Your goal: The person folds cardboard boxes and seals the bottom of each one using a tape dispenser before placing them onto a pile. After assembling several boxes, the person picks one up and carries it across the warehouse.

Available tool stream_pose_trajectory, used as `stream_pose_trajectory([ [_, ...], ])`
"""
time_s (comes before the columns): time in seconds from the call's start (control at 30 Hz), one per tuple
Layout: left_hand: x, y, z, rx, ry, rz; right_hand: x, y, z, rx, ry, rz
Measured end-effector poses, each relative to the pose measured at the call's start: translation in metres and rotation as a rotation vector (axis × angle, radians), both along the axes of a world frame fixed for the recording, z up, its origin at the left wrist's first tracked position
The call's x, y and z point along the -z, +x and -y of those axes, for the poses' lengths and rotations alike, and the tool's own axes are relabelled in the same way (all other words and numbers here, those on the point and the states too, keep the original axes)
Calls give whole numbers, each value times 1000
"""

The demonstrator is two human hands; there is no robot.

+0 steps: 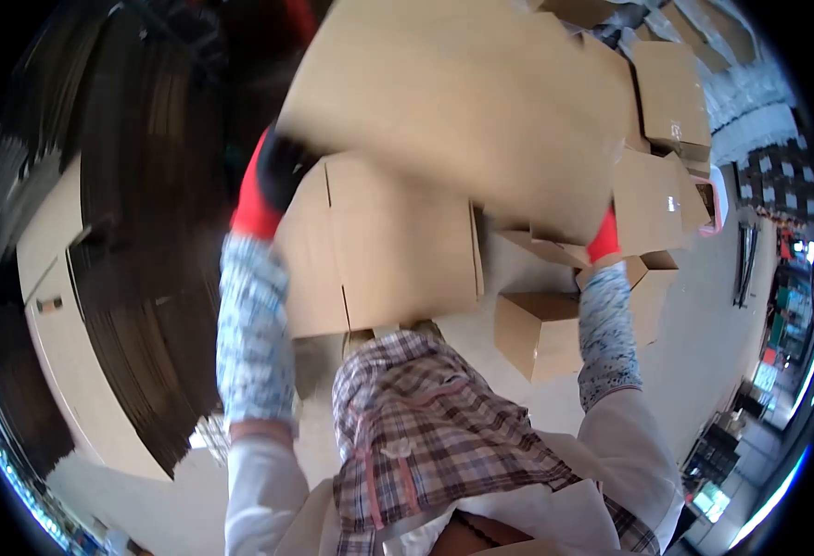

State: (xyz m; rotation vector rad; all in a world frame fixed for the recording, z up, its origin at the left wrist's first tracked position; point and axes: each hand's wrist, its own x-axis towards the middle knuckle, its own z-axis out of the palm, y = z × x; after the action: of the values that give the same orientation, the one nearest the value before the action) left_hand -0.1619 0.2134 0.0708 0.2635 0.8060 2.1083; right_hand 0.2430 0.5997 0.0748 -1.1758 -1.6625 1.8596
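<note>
A large brown cardboard box [463, 102], blurred by motion, is held up in front of me between both hands. My left hand [273, 181], in a red glove with a black palm, is closed on its lower left corner. At the lower right corner is my right hand [604, 239], also in a red glove; its fingers are hidden behind the cardboard. Just below the held box, close to my legs, another cardboard box [407, 250] stands with a closed face toward me.
Tall stacks of flattened cardboard [129, 278] rise on my left. An open carton [541, 334] sits on the floor to the right, with more boxes [671, 93] piled behind it. Plastic-wrapped bundles [750, 116] lie at the far right.
</note>
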Motion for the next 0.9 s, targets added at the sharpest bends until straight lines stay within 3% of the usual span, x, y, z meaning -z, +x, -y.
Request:
stream_pose_trajectory([
  [0.03, -41, 21, -38, -58, -51, -20, 11, 16, -23, -56, 475, 149],
  [0.07, -17, 13, -59, 105, -90, -22, 22, 29, -47, -114, 953, 280],
  [0.1, -12, 36, -64, 157, -183, -181, 22, 25, -50, -98, 260, -133],
  [0.13, 38, 47, -59, 216, -402, -679, 19, 17, -52, -65, -450, -517],
  [0.17, 72, 71, -40, 282, -550, -930, 0, 1, -6, 39, -110, -308],
  [0.2, 112, 89, -17, 377, -684, -1126, 11, -1, 14, -298, 623, 154],
  [0.23, 138, 109, 11, 359, -727, -1144, 43, 8, 29, -209, 54, -18],
  [0.27, 203, 123, 49, 383, -811, -887, 98, 24, 40, -230, -65, -101],
  [0.3, 222, 136, 80, 246, -1079, -244, 155, 53, 48, -137, -655, -176],
  [0.33, 290, 145, 132, 122, -1330, -139, 165, 53, 77, -188, -701, -60],
  [0.37, 340, 153, 181, -20, -1475, -68, 252, 95, 75, 28, -755, 235],
  [0.4, 385, 151, 243, -32, -1805, -370, 309, 104, 89, 29, -449, 524],
  [0.43, 345, 149, 249, -39, -1723, -268, 347, 111, 98, 25, -126, 804],
  [0.47, 380, 159, 287, -119, -1947, -266, 367, 115, 110, 26, -130, 819],
  [0.5, 453, 169, 362, 343, -2194, -321, 382, 115, 125, 24, 234, 882],
  [0.53, 431, 174, 352, 162, -2151, -272, 398, 119, 133, 13, 605, 920],
  [0.57, 459, 188, 371, -6, -1912, -263, 440, 147, 126, -48, 702, 882],
  [0.6, 484, 201, 391, -164, -1666, -254, 432, 140, 132, -55, 700, 889],
  [0.67, 453, 203, 372, -160, -1640, -265, 386, 113, 146, 36, 344, 890],
  [0.7, 413, 204, 354, -160, -1612, -288, 371, 114, 142, -69, 336, 955],
  [0.73, 346, 208, 314, -256, -1834, -337, 352, 113, 134, -72, 333, 946],
  [0.8, 233, 196, 292, -171, -1889, -135, 302, 105, 108, -170, 121, 1038],
  [0.87, 167, 191, 344, -297, -1498, -181, 235, 120, 49, -582, 291, 1172],
  [0.9, 118, 181, 343, -417, -1200, -158, 176, 100, 45, -505, 258, 904],
])
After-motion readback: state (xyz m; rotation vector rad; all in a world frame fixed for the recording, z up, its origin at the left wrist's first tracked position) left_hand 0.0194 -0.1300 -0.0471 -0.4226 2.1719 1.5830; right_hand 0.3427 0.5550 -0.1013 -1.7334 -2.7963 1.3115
